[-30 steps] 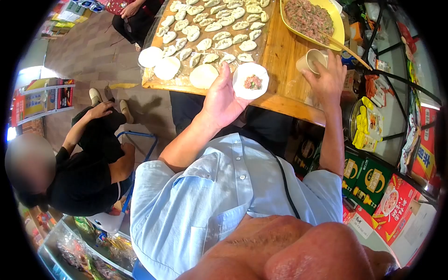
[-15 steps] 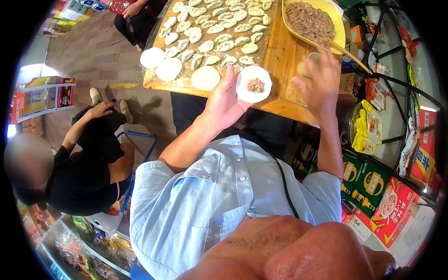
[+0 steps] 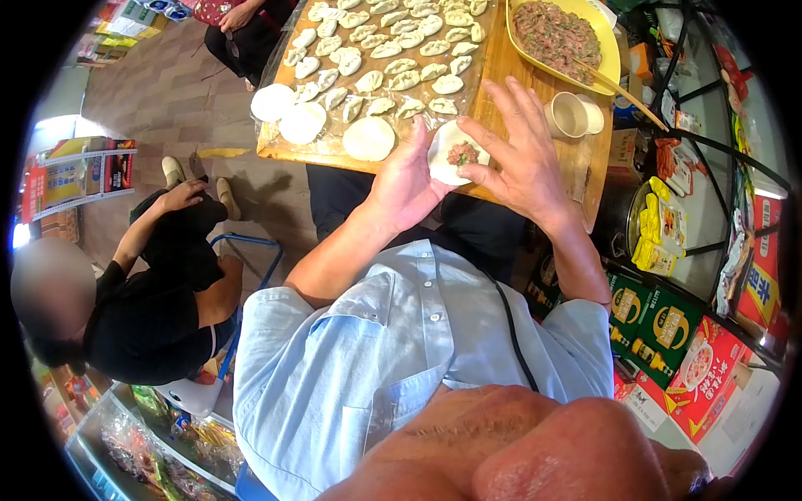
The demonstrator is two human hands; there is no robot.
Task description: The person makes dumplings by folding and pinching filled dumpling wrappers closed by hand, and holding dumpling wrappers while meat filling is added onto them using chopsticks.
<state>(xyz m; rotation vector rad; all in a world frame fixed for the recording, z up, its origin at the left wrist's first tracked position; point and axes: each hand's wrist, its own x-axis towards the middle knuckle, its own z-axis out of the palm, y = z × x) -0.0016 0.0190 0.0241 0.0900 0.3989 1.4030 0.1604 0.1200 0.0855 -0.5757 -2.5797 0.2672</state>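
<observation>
My left hand [image 3: 403, 185] holds a round dough wrapper [image 3: 444, 164] on its fingers near the table's front edge. A small lump of meat filling [image 3: 462, 154] lies on the wrapper. My right hand [image 3: 520, 163] is at the wrapper's right side, fingers spread, with the thumb and forefinger by its edge. A paper cup [image 3: 568, 115] stands on the table right of that hand. Several folded dumplings [image 3: 404, 80] lie in rows on the plastic-covered board, with flat wrappers [image 3: 368, 139] along its near edge. Behind them is a yellow bowl [image 3: 612, 63] of meat filling with chopsticks.
A person [image 3: 150, 309] in black sits at the left by a blue-framed chair [image 3: 271, 259]. Another person's hand [image 3: 238, 17] shows at the top left. Shelves with yellow packets [image 3: 660, 225] and green boxes [image 3: 660, 321] stand at the right.
My right hand has left the paper cup and come left to the wrapper in my left hand. The cup now stands uncovered on the table.
</observation>
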